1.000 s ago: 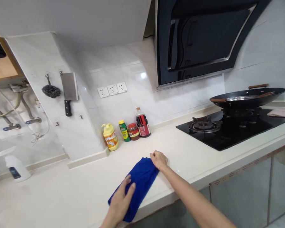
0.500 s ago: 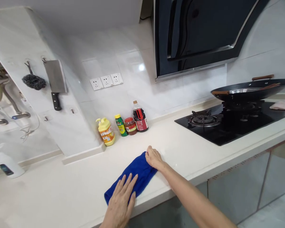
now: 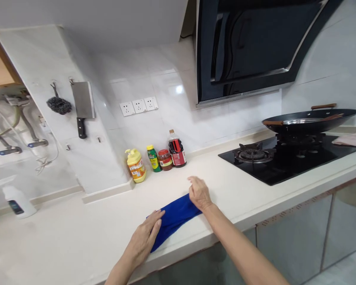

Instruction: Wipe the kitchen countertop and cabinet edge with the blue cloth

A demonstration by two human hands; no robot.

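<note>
A blue cloth (image 3: 176, 215) lies on the white countertop (image 3: 77, 241) near its front edge, folded into a slanting strip. My left hand (image 3: 144, 237) is at the cloth's left end, its fingers close together over the fabric and the thumb beside them. Part of that end is hidden under the hand. At the other end, my right hand (image 3: 199, 194) is closed on the cloth with the wrist bent. Behind the hands stand a yellow pump bottle (image 3: 137, 166), a green bottle with a yellow cap (image 3: 154, 159), a red-lidded jar (image 3: 165, 160) and a dark sauce bottle (image 3: 177, 150).
To the right is a black gas hob (image 3: 264, 166) with a wok (image 3: 311, 122) on it, under a dark range hood (image 3: 249, 47). A cleaver (image 3: 83, 101) and a scrubber (image 3: 59, 105) hang on the wall. A white spray bottle (image 3: 19, 202) stands at the left.
My left hand has gone from lying spread on the cloth to fingers together at its left end. The cloth looks narrower. My right hand has turned and shifted slightly right.
</note>
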